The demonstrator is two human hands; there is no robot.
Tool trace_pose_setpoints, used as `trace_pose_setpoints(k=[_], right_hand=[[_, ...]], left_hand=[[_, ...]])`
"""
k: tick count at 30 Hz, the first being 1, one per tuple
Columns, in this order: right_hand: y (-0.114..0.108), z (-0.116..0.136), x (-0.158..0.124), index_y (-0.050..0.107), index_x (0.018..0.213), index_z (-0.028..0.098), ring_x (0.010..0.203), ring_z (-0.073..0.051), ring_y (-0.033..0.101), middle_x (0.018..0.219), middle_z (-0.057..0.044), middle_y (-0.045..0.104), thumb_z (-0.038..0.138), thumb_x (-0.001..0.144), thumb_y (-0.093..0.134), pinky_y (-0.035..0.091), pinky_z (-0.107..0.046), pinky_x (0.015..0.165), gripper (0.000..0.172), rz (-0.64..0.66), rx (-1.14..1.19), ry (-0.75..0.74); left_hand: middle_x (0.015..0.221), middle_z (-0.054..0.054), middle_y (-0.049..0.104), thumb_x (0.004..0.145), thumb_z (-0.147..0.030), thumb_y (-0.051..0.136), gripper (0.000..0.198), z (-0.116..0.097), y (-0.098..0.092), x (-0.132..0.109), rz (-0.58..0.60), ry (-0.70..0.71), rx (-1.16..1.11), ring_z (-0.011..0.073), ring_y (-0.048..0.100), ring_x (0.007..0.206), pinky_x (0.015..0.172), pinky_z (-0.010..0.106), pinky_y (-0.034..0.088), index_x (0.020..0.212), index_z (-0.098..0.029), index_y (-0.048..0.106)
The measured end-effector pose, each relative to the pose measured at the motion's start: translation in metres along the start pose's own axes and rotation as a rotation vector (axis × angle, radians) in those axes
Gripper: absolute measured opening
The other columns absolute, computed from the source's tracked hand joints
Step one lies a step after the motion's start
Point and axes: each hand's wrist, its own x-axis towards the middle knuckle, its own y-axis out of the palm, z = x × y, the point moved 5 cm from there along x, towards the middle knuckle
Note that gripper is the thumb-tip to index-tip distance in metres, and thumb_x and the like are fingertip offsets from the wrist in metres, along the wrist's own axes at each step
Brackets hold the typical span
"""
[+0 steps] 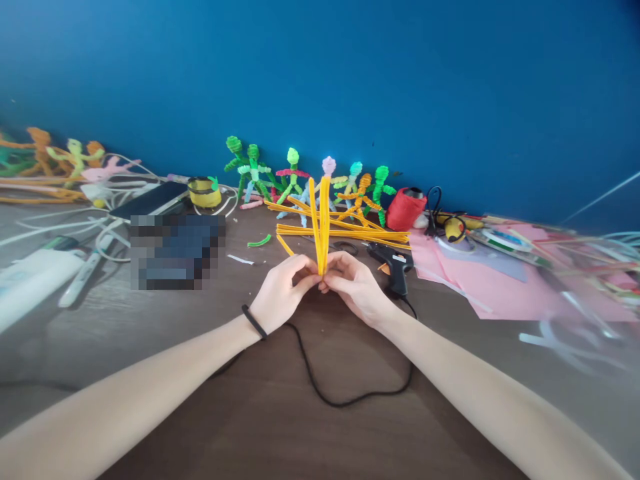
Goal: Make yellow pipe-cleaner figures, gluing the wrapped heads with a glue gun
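**Two hands pinching the foot of a bundle of fuzzy yellow-orange stems (325,220)**

The bundle stands upright in a narrow V, just left of the black plastic glue gun (399,265). The bare left hand (283,291) and the bare right hand (359,287) hold its lower end, thumbs and forefingers closed upon it; the remaining fingers are partly hidden. The step appears to be evening up the lower ends; the next move would call for a steady pinch there. Behind the glue gun, extending leftward, lie loose fuzzy yellow-orange stems (370,234); farther behind stands a row of multicoloured pipe-cleaner figures (293,157). Pink paper sheets (500,300) lie to the gun's right; its thin black cord (345,405) loops on the near side.
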Motion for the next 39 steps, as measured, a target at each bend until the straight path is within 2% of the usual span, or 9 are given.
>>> trace_pose_setpoints(k=[8, 17, 24, 39], right_hand=[[-0.001, -0.0017, 0.0005, 0.052, 0.083, 0.018, 0.059, -0.009, 0.057, 0.073, 0.003, 0.055, 0.015, 0.065, 0.065, 0.047, -0.025, 0.058, 0.022, 0.006, -0.054, -0.033], [0.0018, -0.0025, 0.0, 0.052, 0.087, 0.019, 0.057, -0.01, 0.059, 0.073, 0.003, 0.058, 0.018, 0.069, 0.063, 0.049, -0.027, 0.058, 0.021, 0.054, -0.061, -0.022], [0.0013, -0.003, 0.0006, 0.053, 0.079, 0.017, 0.063, -0.01, 0.059, 0.075, 0.002, 0.059, 0.018, 0.066, 0.068, 0.049, -0.027, 0.064, 0.019, 0.052, 0.008, -0.007], [-0.0016, -0.0034, 0.0019, 0.052, 0.075, 0.016, 0.058, -0.008, 0.055, 0.072, 0.002, 0.057, 0.019, 0.066, 0.068, 0.045, -0.024, 0.058, 0.018, 0.01, -0.047, -0.032]], left_hand=[[0.074, -0.001, 0.057, 0.078, -0.019, 0.053, 0.007, -0.002, -0.0028, -0.0009, -0.054, 0.057, 0.059, 0.0138, 0.053, 0.073, 0.068, 0.026, 0.04, 0.071, -0.02, 0.052], [0.073, -0.001, 0.052, 0.079, -0.018, 0.052, 0.011, -0.006, -0.0036, 0.0005, -0.04, 0.071, 0.07, 0.0125, 0.05, 0.071, 0.066, 0.024, 0.039, 0.067, -0.018, 0.051], [0.077, -0.001, 0.051, 0.079, -0.017, 0.052, 0.009, -0.0038, -0.0023, -0.0008, -0.045, 0.07, 0.069, 0.0116, 0.05, 0.073, 0.067, 0.024, 0.041, 0.07, -0.018, 0.052], [0.076, -0.001, 0.053, 0.081, -0.019, 0.05, 0.008, -0.0026, -0.0018, 0.0003, -0.057, 0.079, 0.125, 0.0114, 0.051, 0.073, 0.068, 0.024, 0.041, 0.074, -0.017, 0.052]])
